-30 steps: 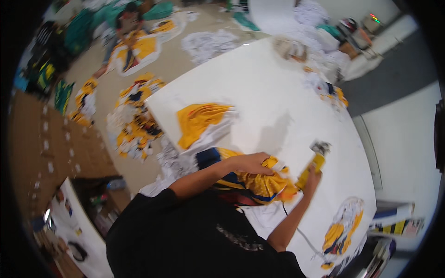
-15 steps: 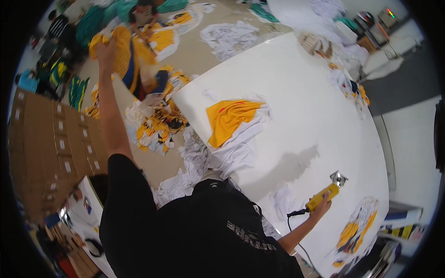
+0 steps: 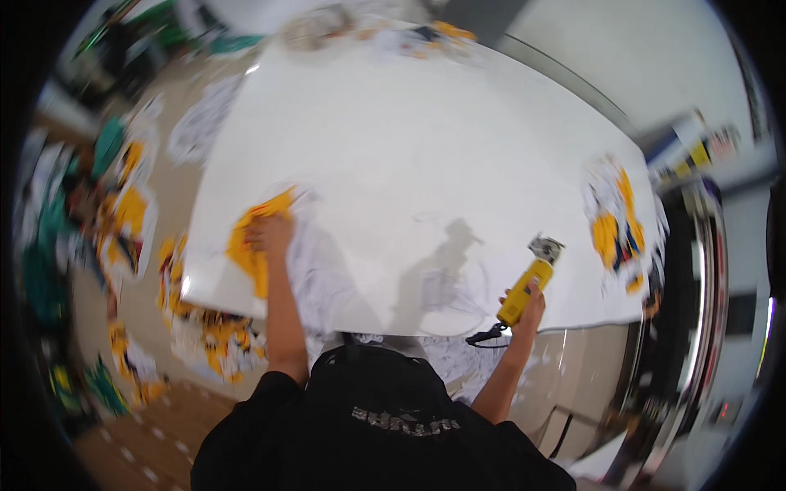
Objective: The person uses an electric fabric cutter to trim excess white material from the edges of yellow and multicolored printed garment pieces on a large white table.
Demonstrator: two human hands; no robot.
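My right hand (image 3: 530, 309) is wrapped round the yellow body of an electric rotary fabric cutter (image 3: 517, 299). Its metal cutting head points away from me, over the right part of the white table, and a black cord trails from its near end. At the table's left side my left hand (image 3: 270, 234) is on a yellow fabric piece (image 3: 246, 245), its fingers curled into the cloth, slightly blurred. White fabric (image 3: 315, 270) lies beside it, running toward the near edge.
Yellow and white cut pieces (image 3: 610, 225) lie at the right of the white table (image 3: 393, 139). More scraps (image 3: 442, 37) sit by its far edge. Fabric heaps (image 3: 217, 340) cover floor left of the table, near cardboard boxes (image 3: 155, 434). A person (image 3: 82, 200) is at far left.
My left hand has come down from the raised yellow garment, which it no longer holds, onto the yellow fabric on the table. The view has turned right; the cutter stays in my right hand.
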